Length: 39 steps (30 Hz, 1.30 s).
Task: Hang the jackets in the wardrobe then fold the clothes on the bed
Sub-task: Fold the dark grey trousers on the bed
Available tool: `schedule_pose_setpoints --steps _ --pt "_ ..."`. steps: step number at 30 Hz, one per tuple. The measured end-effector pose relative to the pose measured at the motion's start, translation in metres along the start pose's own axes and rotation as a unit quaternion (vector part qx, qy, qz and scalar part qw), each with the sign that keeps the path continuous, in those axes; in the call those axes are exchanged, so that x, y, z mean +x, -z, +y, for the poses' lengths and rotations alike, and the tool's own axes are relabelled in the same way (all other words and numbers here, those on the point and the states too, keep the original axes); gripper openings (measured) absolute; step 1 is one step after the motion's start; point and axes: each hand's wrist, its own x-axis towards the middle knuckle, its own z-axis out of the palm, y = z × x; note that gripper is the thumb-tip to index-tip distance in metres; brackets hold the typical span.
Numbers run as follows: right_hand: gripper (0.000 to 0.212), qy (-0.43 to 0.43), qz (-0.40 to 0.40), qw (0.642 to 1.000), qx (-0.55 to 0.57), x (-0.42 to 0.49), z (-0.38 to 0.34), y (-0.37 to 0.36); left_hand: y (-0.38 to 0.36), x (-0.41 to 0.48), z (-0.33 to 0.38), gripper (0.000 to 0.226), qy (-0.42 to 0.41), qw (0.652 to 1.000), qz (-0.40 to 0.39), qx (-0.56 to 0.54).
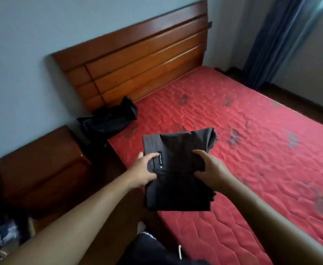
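A dark grey folded garment (178, 188) with a small black label is held above the near left edge of the red mattress (262, 150). My left hand (144, 171) grips its left side, thumb on top near the label. My right hand (211, 169) grips the right side, fingers curled over the fold. A second black garment (111, 119) lies crumpled at the mattress's head corner, against the headboard.
A wooden headboard (137, 60) stands against the pale wall. A dark wooden nightstand (42, 165) sits left of the bed. Blue curtains (275, 41) hang at the far right. Some clutter (2, 236) lies on the floor at lower left.
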Motion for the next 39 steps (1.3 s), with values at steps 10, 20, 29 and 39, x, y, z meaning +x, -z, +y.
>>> schedule_pose_setpoints --steps 10,20,29,39 --pt "0.08 0.166 -0.132 0.975 -0.059 0.098 -0.203 -0.111 0.136 -0.084 -0.17 0.074 0.129 0.977 0.131 -0.112" --pt "0.08 0.265 -0.252 0.93 -0.047 0.167 -0.405 -0.267 0.249 -0.17 -0.339 0.075 0.252 0.923 0.24 -0.166" --pt "0.078 0.342 -0.332 0.875 -0.081 0.221 -0.517 -0.361 0.296 -0.196 -0.414 0.074 0.331 0.853 0.344 -0.213" --pt "0.078 0.472 -0.43 0.762 -0.109 0.294 -0.678 -0.444 0.36 -0.204 -0.449 0.07 0.419 0.704 0.505 -0.273"
